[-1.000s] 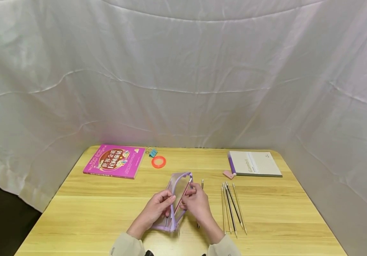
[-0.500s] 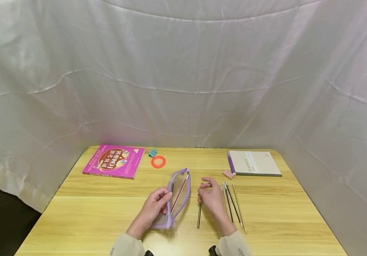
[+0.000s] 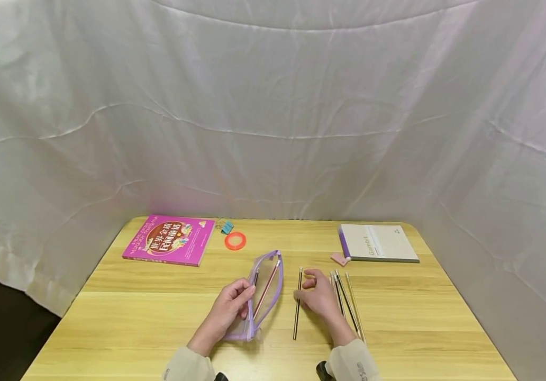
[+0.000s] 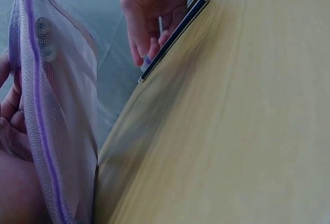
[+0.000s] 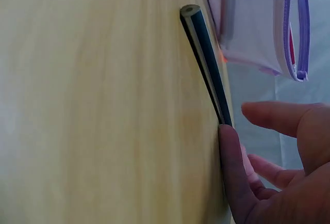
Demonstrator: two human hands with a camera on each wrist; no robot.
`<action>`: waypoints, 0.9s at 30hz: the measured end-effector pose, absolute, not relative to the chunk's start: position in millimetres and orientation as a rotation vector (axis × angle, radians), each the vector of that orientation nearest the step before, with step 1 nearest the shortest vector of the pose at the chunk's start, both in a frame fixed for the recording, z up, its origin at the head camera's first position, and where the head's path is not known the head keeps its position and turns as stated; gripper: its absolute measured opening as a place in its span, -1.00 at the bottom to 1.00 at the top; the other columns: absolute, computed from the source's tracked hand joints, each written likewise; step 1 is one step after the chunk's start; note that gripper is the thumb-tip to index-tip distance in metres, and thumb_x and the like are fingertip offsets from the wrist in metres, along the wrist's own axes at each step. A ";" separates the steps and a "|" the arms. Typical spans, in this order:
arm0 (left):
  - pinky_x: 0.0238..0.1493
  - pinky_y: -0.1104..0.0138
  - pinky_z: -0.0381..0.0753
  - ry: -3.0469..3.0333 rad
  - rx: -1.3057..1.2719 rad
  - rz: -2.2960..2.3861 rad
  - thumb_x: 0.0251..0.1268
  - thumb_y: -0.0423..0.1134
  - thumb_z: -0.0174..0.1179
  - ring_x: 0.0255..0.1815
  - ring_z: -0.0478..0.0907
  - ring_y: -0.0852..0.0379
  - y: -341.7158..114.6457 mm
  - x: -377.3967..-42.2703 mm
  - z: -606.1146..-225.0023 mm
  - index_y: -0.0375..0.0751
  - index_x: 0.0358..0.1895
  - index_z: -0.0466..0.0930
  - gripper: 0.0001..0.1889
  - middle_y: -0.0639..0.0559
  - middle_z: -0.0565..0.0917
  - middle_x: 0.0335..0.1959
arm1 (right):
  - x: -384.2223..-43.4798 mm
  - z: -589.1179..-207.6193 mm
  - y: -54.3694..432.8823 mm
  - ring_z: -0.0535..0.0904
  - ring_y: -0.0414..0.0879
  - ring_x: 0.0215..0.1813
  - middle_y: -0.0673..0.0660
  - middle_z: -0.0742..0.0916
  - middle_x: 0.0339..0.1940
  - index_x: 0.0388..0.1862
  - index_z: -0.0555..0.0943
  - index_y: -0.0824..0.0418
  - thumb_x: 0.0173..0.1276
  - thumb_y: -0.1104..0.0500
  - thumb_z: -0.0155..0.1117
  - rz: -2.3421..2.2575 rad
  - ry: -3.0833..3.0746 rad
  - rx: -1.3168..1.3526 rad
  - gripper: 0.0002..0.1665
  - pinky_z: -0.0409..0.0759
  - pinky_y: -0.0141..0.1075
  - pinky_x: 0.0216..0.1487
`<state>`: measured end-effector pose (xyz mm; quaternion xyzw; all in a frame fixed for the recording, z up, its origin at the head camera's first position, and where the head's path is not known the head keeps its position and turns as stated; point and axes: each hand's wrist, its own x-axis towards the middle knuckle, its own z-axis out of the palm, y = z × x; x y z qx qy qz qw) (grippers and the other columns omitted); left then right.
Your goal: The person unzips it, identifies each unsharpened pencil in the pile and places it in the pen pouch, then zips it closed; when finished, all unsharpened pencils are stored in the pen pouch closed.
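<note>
A see-through mesh pencil pouch (image 3: 265, 296) with purple trim stands with its mouth open. My left hand (image 3: 230, 307) grips its near side, thumb at the zipper edge. Inside lean a dark red pencil (image 3: 266, 288) and a dark pencil. A black striped pencil (image 3: 297, 317) lies on the table to the right of the pouch. My right hand (image 3: 320, 296) is at this pencil's upper half. In the right wrist view one finger (image 5: 234, 167) touches the black pencil (image 5: 206, 59), while the other fingers are spread away from it.
Several gold and black pencils (image 3: 349, 307) lie right of my right hand, partly hidden by it. Farther back are a pink eraser (image 3: 339, 259), a notebook (image 3: 382, 243), a roll of orange tape (image 3: 235, 241), teal binder clips (image 3: 227, 227) and a pink book (image 3: 170, 241).
My right hand has left the red pencil in the pouch and moved right to the black pencil on the table. My left hand keeps its hold on the pouch, now tilted slightly left.
</note>
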<state>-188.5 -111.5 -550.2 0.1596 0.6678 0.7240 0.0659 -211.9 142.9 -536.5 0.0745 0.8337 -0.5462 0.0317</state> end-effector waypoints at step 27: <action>-0.60 0.49 0.28 2.001 0.408 2.166 0.64 -0.16 0.07 -0.64 0.34 0.28 -115.0 -188.6 -546.6 -0.50 -0.25 0.38 -0.62 0.13 0.37 -0.61 | -212.5 -525.1 147.8 0.64 -0.15 -0.57 0.15 0.66 -0.35 0.27 0.46 0.54 0.17 0.42 0.33 -1.652 2.496 0.238 -0.36 0.75 -0.25 -0.44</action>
